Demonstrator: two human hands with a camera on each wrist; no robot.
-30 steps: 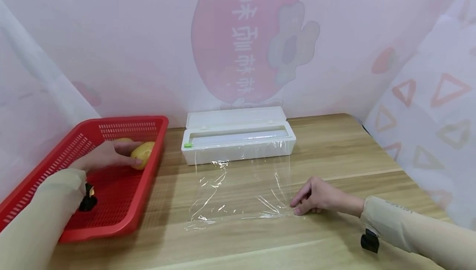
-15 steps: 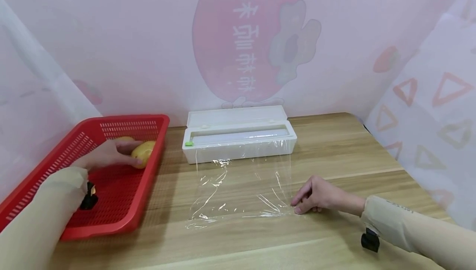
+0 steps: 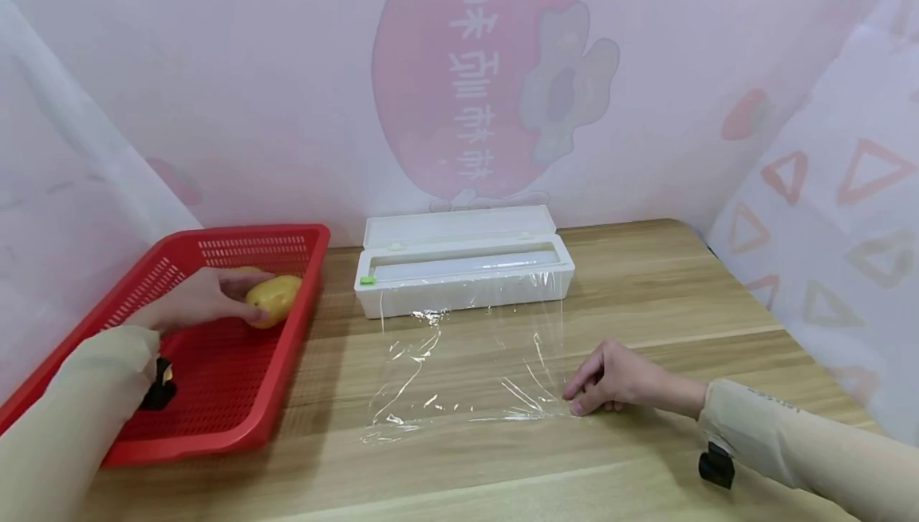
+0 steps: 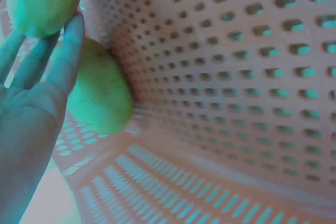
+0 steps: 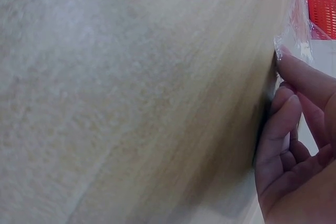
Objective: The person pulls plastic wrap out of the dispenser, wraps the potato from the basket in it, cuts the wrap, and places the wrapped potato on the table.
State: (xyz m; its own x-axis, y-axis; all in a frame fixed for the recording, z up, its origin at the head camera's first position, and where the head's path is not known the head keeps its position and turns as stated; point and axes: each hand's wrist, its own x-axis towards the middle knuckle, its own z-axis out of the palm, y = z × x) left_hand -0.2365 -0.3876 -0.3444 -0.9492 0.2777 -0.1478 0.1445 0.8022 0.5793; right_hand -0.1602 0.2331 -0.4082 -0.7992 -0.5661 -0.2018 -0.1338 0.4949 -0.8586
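Left hand: I found the left hand (image 3: 208,298) inside the basket (image 3: 215,382), its fingers and thumb closed around one yellow fruit (image 3: 275,300).
Held fruit: it sat inside the basket near the right wall; I could not tell whether it touched the basket floor.
Second fruit: I noted another fruit (image 4: 105,98) just beside it, against the basket wall.
Right hand: I recorded the right hand (image 3: 610,382) low over the table (image 3: 682,290), fingertips narrowed on a near corner of the clear film (image 3: 459,378).
Film: it stretched, creased, from the box to the right hand's fingertips.
Box: I observed the white box (image 3: 459,249) at the back of the table, lid (image 3: 459,224) raised, a roll (image 3: 467,265) inside and a green tab (image 3: 368,280) at one end.
Sleeves: I saw both forearms in pale sleeves.
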